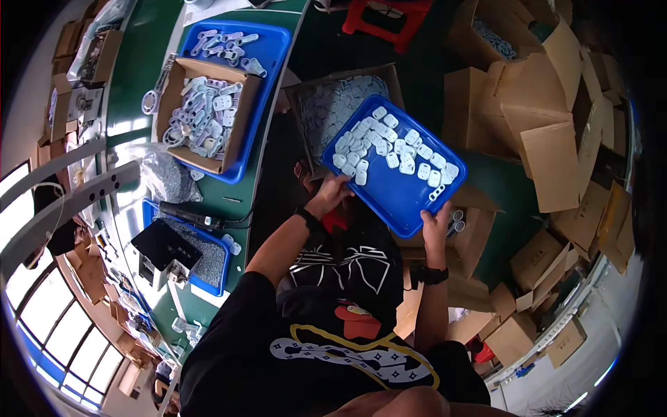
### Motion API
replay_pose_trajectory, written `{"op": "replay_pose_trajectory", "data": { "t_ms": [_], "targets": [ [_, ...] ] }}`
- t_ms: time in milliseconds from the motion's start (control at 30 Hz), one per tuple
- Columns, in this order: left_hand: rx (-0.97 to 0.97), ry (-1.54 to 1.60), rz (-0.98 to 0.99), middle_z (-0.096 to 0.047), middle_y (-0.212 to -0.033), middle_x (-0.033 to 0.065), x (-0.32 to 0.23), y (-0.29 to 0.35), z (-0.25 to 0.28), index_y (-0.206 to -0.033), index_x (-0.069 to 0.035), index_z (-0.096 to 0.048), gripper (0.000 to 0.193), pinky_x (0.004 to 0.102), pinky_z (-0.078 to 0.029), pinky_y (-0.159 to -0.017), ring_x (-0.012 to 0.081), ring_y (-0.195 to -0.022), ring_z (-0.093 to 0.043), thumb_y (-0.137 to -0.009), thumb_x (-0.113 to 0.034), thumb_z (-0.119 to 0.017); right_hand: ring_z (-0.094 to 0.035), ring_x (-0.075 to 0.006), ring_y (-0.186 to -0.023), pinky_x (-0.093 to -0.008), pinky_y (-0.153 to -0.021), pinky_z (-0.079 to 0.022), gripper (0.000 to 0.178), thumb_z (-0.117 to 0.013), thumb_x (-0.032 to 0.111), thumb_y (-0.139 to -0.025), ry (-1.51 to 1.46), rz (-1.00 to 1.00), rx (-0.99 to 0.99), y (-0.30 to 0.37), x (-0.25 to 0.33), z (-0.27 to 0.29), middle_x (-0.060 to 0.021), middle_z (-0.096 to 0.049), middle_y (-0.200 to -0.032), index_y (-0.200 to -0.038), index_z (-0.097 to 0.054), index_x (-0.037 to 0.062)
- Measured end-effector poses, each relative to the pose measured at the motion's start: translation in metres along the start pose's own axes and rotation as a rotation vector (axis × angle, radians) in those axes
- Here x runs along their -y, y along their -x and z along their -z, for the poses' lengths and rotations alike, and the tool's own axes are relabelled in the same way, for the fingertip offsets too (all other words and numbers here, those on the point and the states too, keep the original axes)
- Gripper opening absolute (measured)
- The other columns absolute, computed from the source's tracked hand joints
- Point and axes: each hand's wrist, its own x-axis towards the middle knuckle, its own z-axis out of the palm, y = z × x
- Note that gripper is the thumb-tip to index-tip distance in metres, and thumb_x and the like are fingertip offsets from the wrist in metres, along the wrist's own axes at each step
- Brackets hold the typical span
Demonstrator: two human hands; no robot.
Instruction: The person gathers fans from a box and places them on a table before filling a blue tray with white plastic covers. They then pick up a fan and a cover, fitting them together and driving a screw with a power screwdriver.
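My left hand [332, 194] grips the near left edge of a blue plastic tray [389, 201]. My right hand [435, 224] is closed on the tray's near right corner. Small white rounded plastic pieces [399, 149] lie loose along the tray's far side, and its near part shows bare blue. One longer white piece with holes [436, 193] lies close to my right hand. The tray is held in the air, overlapping an open cardboard box [397, 87] full of similar pale pieces. Fingers under the tray are hidden.
At left, a green table [132, 69] bears a second blue tray [281, 52] with a carton [243, 118] of pale plastic parts. Nearer are a clear bag [167, 174] and a black device [167, 247]. Cardboard boxes [535, 125] crowd the right; a red stool [403, 38] stands beyond.
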Motion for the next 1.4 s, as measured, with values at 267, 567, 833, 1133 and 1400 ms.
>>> {"op": "replay_pose_trajectory", "data": {
  "t_ms": [267, 567, 833, 1133, 1400],
  "targets": [
    [-0.299, -0.159, -0.039, -0.066, -0.108, 0.0142, -0.026, -0.028, 0.046, -0.127, -0.001, -0.049, 0.038, 0.0377, -0.059, -0.057, 0.0272, -0.075, -0.068, -0.090, -0.002, -0.058, -0.056, -0.0247, -0.115, -0.0372, -0.100, -0.044, 0.062, -0.054, -0.008, -0.082, 0.098, -0.240, -0.071, -0.023, 0.005, -0.075, -0.0127, -0.056, -0.129, -0.141, -0.038, 0.0028],
    [-0.487, -1.368, -1.054, -0.056, -0.131, 0.0220, -0.049, -0.046, -0.031, -0.136, -0.003, -0.049, 0.055, 0.0477, -0.040, -0.106, 0.0431, -0.122, -0.050, -0.084, -0.007, -0.064, -0.061, -0.0523, -0.105, -0.0533, -0.092, -0.049, 0.057, -0.048, -0.005, -0.082, 0.553, -0.143, -0.080, -0.061, 0.054, -0.120, -0.0333, -0.064, -0.113, -0.138, -0.036, 0.0032],
    [-0.424, -1.339, -0.979, -0.060, -0.125, 0.0201, -0.055, -0.074, -0.019, -0.134, -0.007, -0.054, 0.045, 0.0495, -0.041, -0.100, 0.0401, -0.111, -0.056, -0.091, -0.014, -0.064, -0.061, -0.0515, -0.107, -0.0527, -0.093, -0.049, 0.062, -0.046, -0.005, -0.082, 0.586, -0.120, 0.054, -0.049, 0.096, -0.128, -0.0336, -0.063, -0.115, -0.141, -0.032, 0.0030],
    [-0.837, -1.136, -1.056, -0.066, -0.104, 0.0194, -0.066, -0.074, -0.007, -0.113, -0.004, -0.067, 0.027, 0.0464, -0.044, -0.094, 0.0383, -0.102, -0.060, -0.088, -0.013, -0.065, -0.063, -0.0502, -0.104, -0.0526, -0.090, -0.050, 0.062, -0.048, -0.003, -0.084, 0.626, -0.096, 0.102, -0.042, 0.114, -0.117, -0.0331, -0.064, -0.113, -0.143, -0.030, 0.0040],
    [-0.742, -1.350, -1.017, -0.064, -0.104, 0.0169, -0.081, -0.092, 0.000, -0.110, -0.008, -0.069, 0.028, 0.0467, -0.044, -0.095, 0.0371, -0.105, -0.058, -0.084, -0.015, -0.070, -0.065, -0.0491, -0.096, -0.0515, -0.085, -0.052, 0.061, -0.051, 0.000, -0.086, 0.678, -0.044, 0.158, -0.046, 0.117, -0.101, -0.0317, -0.066, -0.108, -0.143, -0.029, 0.0028]
  ]
}}
